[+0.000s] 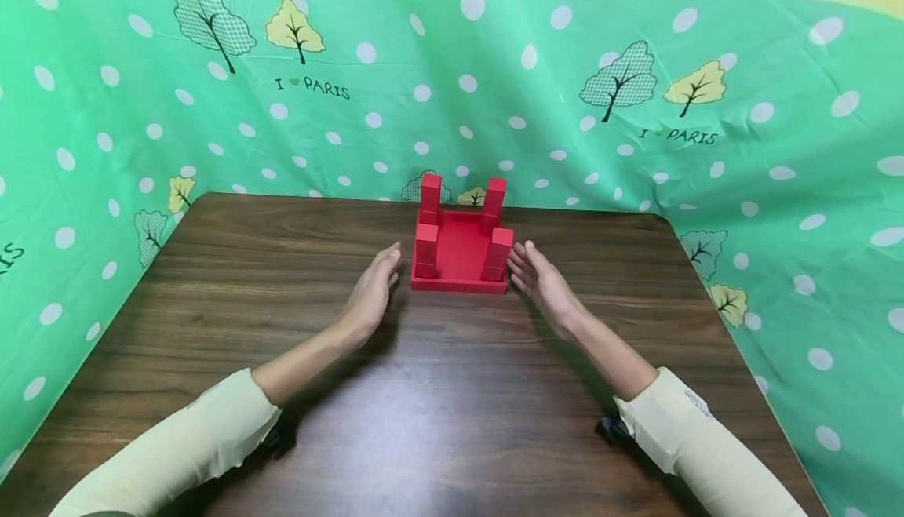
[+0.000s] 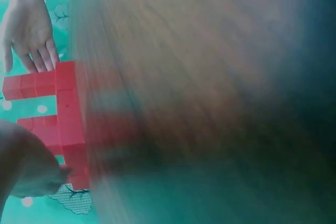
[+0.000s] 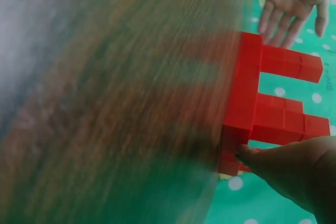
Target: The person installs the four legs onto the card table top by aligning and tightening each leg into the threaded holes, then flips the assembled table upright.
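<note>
A red block structure (image 1: 462, 254) stands at the far middle of the table: a square, low-rimmed base with an upright column of stacked blocks at each corner. My left hand (image 1: 369, 293) is just left of it, fingers straight and pointing forward, a small gap between them and the base in the head view. My right hand (image 1: 547, 285) is at the right side, palm facing the structure, fingertips right by the near right column (image 1: 498, 255). In the right wrist view the thumb (image 3: 252, 153) overlaps the base's edge. Neither hand grips anything.
The structure rests on a dark wood-grain table (image 1: 438, 391), close to its back edge. Behind and beside the table hangs a green cloth (image 1: 459, 54) with white dots and printed trees. A dark object (image 1: 613, 427) shows under the right sleeve cuff.
</note>
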### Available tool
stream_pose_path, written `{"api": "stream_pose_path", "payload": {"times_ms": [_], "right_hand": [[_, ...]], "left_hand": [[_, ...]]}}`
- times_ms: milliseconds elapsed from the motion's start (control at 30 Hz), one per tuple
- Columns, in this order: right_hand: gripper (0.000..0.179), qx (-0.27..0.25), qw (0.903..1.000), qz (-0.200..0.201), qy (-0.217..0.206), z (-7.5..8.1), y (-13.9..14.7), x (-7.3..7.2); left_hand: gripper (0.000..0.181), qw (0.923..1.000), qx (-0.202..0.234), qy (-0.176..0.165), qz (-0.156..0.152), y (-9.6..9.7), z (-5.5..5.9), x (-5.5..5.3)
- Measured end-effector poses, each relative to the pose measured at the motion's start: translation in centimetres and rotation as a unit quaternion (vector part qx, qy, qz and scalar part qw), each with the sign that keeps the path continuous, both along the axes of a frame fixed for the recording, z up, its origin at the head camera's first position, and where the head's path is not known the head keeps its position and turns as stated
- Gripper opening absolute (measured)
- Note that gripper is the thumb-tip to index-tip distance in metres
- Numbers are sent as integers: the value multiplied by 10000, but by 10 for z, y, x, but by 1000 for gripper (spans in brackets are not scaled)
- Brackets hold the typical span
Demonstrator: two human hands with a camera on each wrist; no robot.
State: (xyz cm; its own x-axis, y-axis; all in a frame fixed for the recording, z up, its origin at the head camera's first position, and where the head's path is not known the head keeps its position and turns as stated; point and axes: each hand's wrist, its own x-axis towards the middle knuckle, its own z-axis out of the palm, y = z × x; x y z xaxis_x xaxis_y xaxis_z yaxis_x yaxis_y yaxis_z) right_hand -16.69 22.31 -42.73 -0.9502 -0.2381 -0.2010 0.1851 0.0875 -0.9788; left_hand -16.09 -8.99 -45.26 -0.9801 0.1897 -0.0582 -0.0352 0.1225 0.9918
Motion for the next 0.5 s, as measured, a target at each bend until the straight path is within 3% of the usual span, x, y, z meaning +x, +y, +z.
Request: {"api": "stream_pose_path", "payload": {"times_ms": [100,233,267,300,500], "right_hand": [[73,-96,9996,146,-211,-4,-2,1],[69,-198,9977,462,-463,-7,-4,5],[70,-207,9970,524,-524,-7,-4,5],[71,-213,9965,561,-584,-7,-4,6],[82,-336,9949,515,-800,-9,-4,6]], "left_hand": [[77,9992,176,-337,-94,1,-14,-9],[83,9982,-54,-403,-431,0,-19,-11],[83,9978,-103,-412,-518,0,-19,-12],[83,9971,-93,-463,-599,2,-12,-8],[81,9901,602,-796,-991,8,-6,-7]]}}
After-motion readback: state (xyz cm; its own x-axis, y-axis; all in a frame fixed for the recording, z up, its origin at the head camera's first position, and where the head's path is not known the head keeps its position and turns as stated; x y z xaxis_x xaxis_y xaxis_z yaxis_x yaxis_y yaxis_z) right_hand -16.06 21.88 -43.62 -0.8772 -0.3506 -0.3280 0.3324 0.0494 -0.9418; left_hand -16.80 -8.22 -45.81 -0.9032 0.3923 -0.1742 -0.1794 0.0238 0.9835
